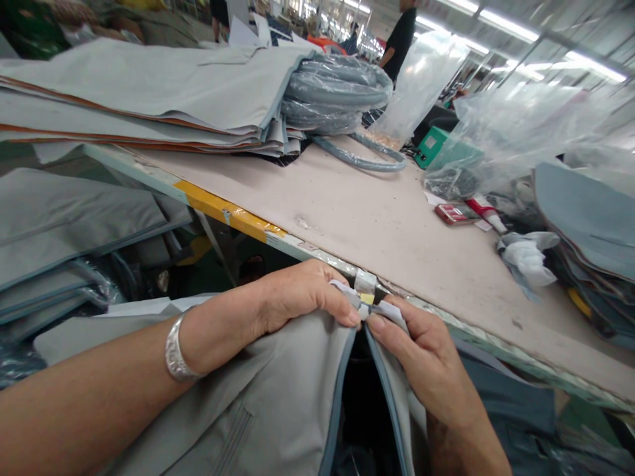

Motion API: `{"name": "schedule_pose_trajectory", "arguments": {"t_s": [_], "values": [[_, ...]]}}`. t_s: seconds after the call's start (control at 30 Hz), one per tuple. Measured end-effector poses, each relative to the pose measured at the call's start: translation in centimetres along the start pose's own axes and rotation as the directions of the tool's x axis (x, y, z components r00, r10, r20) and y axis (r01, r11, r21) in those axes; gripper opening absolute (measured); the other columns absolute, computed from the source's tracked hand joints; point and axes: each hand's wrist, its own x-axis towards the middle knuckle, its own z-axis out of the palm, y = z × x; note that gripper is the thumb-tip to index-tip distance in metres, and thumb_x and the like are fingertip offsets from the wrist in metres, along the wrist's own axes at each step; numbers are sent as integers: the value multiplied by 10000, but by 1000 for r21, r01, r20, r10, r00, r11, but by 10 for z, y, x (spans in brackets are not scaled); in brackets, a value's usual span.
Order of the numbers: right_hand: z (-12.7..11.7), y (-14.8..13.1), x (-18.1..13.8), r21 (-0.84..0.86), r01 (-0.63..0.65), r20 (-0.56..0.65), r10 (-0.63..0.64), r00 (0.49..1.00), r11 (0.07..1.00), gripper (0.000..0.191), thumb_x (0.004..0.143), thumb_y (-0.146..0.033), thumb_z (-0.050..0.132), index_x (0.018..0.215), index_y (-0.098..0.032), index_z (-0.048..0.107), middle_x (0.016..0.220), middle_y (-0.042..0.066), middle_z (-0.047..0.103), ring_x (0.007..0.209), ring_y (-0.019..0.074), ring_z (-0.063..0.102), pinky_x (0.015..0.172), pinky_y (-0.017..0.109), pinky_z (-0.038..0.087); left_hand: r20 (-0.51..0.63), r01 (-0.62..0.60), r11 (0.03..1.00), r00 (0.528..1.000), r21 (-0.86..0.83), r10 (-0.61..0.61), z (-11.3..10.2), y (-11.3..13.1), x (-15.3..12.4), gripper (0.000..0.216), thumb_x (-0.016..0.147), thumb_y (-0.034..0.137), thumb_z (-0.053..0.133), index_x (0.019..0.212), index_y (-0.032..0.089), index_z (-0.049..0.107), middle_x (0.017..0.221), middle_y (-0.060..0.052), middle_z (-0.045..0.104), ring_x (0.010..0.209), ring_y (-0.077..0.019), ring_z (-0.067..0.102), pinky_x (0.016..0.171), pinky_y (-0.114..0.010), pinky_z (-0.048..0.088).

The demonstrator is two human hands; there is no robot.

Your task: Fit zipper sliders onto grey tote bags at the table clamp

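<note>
My left hand (315,294) pinches the upper edge of a grey fabric piece (278,390) that has blue-grey piping along its border. Opposite it, my right hand (421,347) grips the matching piped edge between thumb and fingers. The two edges meet at a small pale tab between my fingertips, beside a bit of yellow (367,298). Below that point they spread apart around a dark gap. A zipper-like seam runs across the fabric at the lower left. A silver bracelet (178,350) circles my left wrist.
The table (347,205) edge lies just beyond my hands. Stacked grey panels (163,86) and plastic-wrapped piping coils (337,89) sit at its back left. To the right are a green box (431,147), a red tube (483,210), clear plastic bags and blue-grey pieces (590,218).
</note>
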Motion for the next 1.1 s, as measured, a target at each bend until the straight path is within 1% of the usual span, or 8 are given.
{"name": "schedule_pose_trajectory", "arguments": {"t_s": [0.13,0.3,0.37,0.5,0.67,0.83,0.97,1.1], "values": [[-1,1,0,21,-25,29,25,999,999,269,946,-387,551,783,-173,562,688,-33,423,626,103,353,572,245,289,-4,25,1000,1000,-14,-25,-2,-2,0,141,484,146,753,616,118,712,570,1,646,506,-93,522,517,-194,392],[-2,4,-1,45,-60,43,58,997,997,269,942,-394,553,791,-172,561,699,-26,421,643,111,343,586,251,292,-7,12,999,1000,50,-12,-4,-3,1,157,498,154,745,651,121,734,627,-16,676,551,-101,539,556,-196,418],[-1,4,0,61,-59,46,56,997,996,262,937,-390,558,793,-172,564,707,-22,426,657,116,345,599,252,300,-15,11,1000,1000,29,-11,-3,-3,2,168,474,159,757,636,122,731,620,-25,677,554,-112,541,556,-209,421],[0,3,0,97,-70,44,66,997,993,281,921,-400,569,755,-174,541,682,-28,391,636,113,314,574,254,276,-25,18,1000,1000,7,-17,0,-2,3,166,449,152,752,611,128,727,597,-26,671,545,-122,539,547,-222,428],[1,7,-1,98,-98,39,95,995,990,310,915,-423,578,745,-175,503,751,-6,468,678,127,355,625,271,297,-25,12,1000,1000,-8,-12,0,-4,0,149,478,159,762,613,133,707,574,1,647,510,-101,523,518,-202,420],[1,11,-2,102,-112,33,109,993,989,357,911,-462,587,730,-178,469,740,-9,456,671,126,332,625,275,292,-38,-8,998,999,-60,5,0,-8,-8,201,544,225,839,643,148,682,567,30,620,480,-80,511,498,-183,399],[0,11,-3,109,-101,35,98,995,989,360,917,-454,586,722,-183,453,719,-14,426,678,131,340,639,277,302,-83,-32,999,996,-30,29,3,-6,-10,176,521,180,808,586,137,650,536,31,591,474,-73,475,477,-180,357],[0,9,-2,86,-88,37,85,996,992,328,920,-429,572,732,-179,475,726,-7,431,681,135,344,636,276,303,-67,-52,999,996,-2,52,4,-2,-8,127,503,134,770,560,137,657,523,32,586,483,-74,462,473,-181,339]]}}
